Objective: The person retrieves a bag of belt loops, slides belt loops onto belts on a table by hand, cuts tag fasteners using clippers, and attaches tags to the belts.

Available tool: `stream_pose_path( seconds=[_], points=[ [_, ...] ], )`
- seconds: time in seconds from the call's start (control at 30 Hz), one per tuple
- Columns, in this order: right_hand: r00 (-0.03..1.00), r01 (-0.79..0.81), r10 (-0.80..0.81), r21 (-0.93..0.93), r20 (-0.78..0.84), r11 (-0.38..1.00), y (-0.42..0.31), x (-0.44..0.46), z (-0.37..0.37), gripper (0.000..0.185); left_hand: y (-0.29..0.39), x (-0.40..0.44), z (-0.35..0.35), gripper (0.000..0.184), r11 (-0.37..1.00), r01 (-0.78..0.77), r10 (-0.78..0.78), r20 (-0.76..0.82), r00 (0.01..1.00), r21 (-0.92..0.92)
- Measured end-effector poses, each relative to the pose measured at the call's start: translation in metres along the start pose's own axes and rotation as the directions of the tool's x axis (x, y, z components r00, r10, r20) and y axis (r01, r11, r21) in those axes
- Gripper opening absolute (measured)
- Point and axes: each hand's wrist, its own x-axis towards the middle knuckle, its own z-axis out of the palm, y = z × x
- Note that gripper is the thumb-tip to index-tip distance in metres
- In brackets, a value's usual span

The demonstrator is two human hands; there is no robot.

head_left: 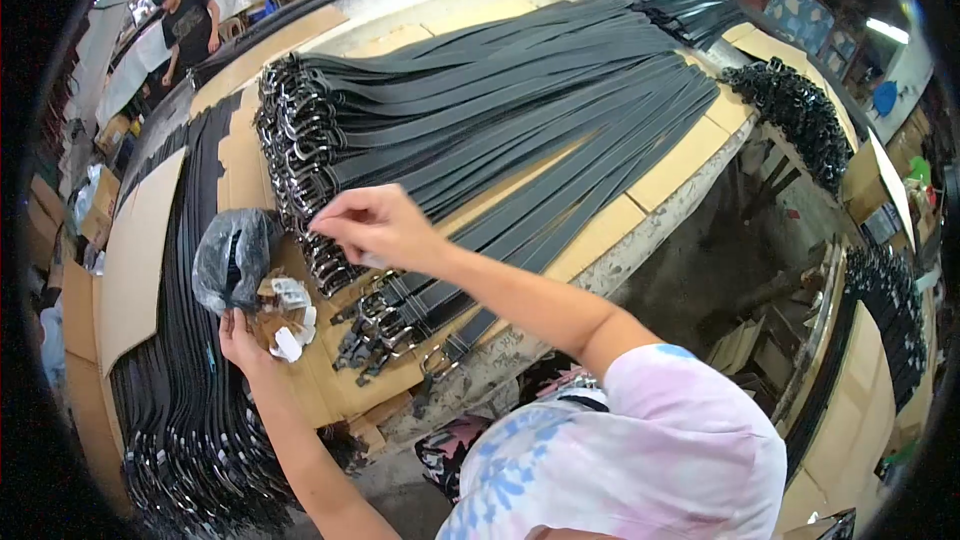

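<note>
A clear plastic bag (232,258) with something dark inside sits left of the pile of buckles. My left hand (240,338) is at the bag's lower edge, its fingers against the plastic. Above the buckle ends (300,140) of a wide row of black belts (480,100), my right hand (362,222) is raised with thumb and fingertips pinched together; what they hold, if anything, is too small to name. Nearer to me lies a smaller group of belts with silver buckles (390,320). Small white pieces (290,340) and crumpled plastic lie beside my left hand.
More black belts (190,340) hang over the left side, with a cardboard sheet (142,260) on them. Belt bundles lie at the far right (790,110). A co-worker (188,25) stands at the back left. The table edge (640,240) runs diagonally on my right.
</note>
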Motion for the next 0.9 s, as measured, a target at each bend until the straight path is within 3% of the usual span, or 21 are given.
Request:
stream_pose_path(
  seconds=[0.07, 0.17, 0.27, 0.3, 0.4, 0.47, 0.53, 0.6, 0.67, 0.73, 0.8, 0.87, 0.9],
  points=[
    [1.0, -0.027, 0.027, -0.027, -0.016, 0.999, -0.002, -0.024, -0.025, 0.015, 0.002, 0.0, -0.003, 0.036, 1.0, 0.011, -0.011, 0.019, 1.0, -0.02],
    [0.989, -0.139, 0.132, -0.107, -0.069, 0.985, -0.01, -0.058, -0.063, 0.016, 0.006, 0.003, -0.005, 0.061, 0.999, 0.029, -0.029, -0.058, 0.998, -0.016],
    [0.977, -0.19, 0.167, -0.185, -0.131, 0.964, -0.015, -0.083, -0.095, 0.015, -0.002, 0.025, -0.024, 0.063, 0.996, -0.007, 0.016, -0.1, 0.995, 0.092],
    [0.965, -0.23, 0.196, -0.195, -0.177, 0.953, -0.02, -0.09, -0.099, 0.015, 0.021, 0.003, -0.006, 0.064, 0.99, 0.08, -0.061, -0.158, 0.986, 0.119],
    [0.938, -0.271, 0.201, -0.236, -0.282, 0.933, -0.023, -0.107, -0.116, 0.015, 0.018, 0.008, -0.006, 0.067, 0.987, 0.137, -0.128, -0.105, 0.986, 0.083],
    [0.922, -0.277, 0.15, -0.339, -0.358, 0.899, -0.016, -0.118, -0.122, 0.017, 0.021, 0.003, -0.001, 0.068, 0.935, -0.049, 0.108, -0.151, 0.983, 0.351],
    [0.935, -0.297, 0.168, -0.429, -0.314, 0.853, -0.022, -0.125, -0.122, 0.012, 0.039, -0.023, 0.011, 0.069, 0.77, -0.218, 0.381, -0.159, 0.911, 0.599],
    [0.966, -0.244, 0.151, -0.566, -0.208, 0.787, -0.021, -0.13, -0.128, 0.011, 0.055, -0.05, 0.029, 0.071, 0.699, -0.34, 0.514, -0.11, 0.851, 0.629],
    [0.978, -0.21, 0.163, -0.629, -0.133, 0.748, -0.021, -0.134, -0.13, 0.01, 0.077, -0.096, 0.054, 0.066, 0.754, -0.373, 0.49, -0.085, 0.867, 0.541],
    [0.953, -0.255, 0.292, -0.748, -0.085, 0.613, -0.02, -0.139, -0.128, 0.008, 0.093, -0.147, 0.075, 0.057, 0.808, -0.502, 0.475, 0.163, 0.865, 0.308],
    [0.942, -0.276, 0.328, -0.727, -0.074, 0.629, -0.014, -0.141, -0.121, 0.008, 0.092, -0.185, 0.075, 0.04, 0.788, -0.539, 0.36, 0.486, 0.796, 0.299],
    [0.941, -0.208, 0.336, -0.721, 0.036, 0.661, 0.0, -0.146, -0.119, 0.009, 0.104, -0.226, 0.08, 0.024, 0.584, -0.676, 0.136, 0.767, 0.627, 0.45],
    [0.943, -0.138, 0.317, -0.751, 0.1, 0.646, 0.008, -0.145, -0.12, 0.009, 0.1, -0.244, 0.082, 0.021, 0.618, -0.642, 0.071, 0.781, 0.621, 0.454]
  ],
)
